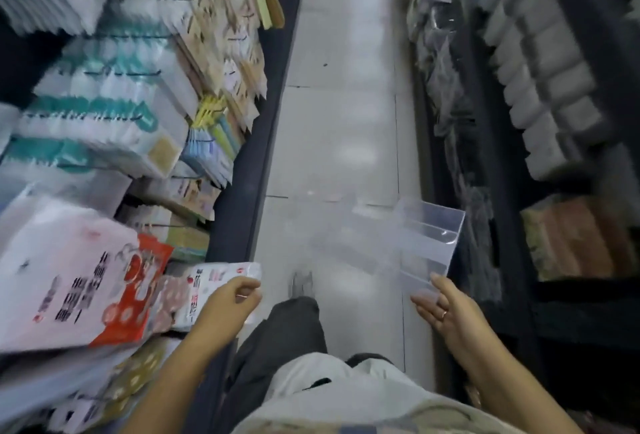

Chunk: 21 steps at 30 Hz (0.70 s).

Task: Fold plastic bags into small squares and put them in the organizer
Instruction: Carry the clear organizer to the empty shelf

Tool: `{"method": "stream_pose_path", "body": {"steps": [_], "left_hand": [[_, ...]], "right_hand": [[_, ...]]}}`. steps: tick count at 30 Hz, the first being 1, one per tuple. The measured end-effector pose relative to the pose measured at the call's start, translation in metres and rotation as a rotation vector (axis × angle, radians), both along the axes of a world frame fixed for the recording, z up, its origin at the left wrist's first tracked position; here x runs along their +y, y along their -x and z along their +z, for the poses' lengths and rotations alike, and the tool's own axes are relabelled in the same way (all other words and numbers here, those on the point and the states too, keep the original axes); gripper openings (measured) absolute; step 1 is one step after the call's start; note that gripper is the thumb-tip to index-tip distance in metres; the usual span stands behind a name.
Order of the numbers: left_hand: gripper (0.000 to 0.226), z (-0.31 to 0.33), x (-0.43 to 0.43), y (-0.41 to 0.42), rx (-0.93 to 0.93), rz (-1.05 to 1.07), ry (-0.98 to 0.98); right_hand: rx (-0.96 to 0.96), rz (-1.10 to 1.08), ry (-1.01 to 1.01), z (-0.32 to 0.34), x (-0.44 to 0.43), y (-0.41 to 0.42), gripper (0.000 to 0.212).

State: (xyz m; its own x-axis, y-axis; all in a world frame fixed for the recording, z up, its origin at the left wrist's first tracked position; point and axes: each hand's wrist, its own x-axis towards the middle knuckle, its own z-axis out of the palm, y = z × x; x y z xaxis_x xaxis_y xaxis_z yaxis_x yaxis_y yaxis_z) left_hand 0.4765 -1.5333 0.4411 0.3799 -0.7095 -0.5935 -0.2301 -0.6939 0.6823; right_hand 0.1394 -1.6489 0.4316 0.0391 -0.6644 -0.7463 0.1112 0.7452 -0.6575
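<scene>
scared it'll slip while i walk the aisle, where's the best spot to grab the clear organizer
Probably mid-length rather than the end. The clear organizer is a long, smooth-walled tray pointing forward, and the right hand meets only its near end, so it may lever. Come from its right side and pinch the long wall beside a divider, thumb inside a compartment.
</scene>
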Motion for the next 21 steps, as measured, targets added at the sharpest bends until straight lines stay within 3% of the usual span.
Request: {"method": "stream_pose_path", "body": {"steps": [7, 15, 21], "left_hand": [[0.015, -0.027, -0.201, -0.093, -0.049, -0.027, -0.008], [0.011, 0.017, -0.511, -0.187, -0.117, -0.189, 0.11], [0.012, 0.001, -0.728, -0.215, -0.123, -0.218, 0.138]], "right_hand": [[-0.005, -0.037, 0.034, -0.015, -0.219, -0.09, 0.071], [-0.027, -0.167, -0.025, 0.0, -0.435, -0.154, 0.054], [0.019, -0.204, 0.0, -0.014, -0.625, -0.183, 0.034]]}}
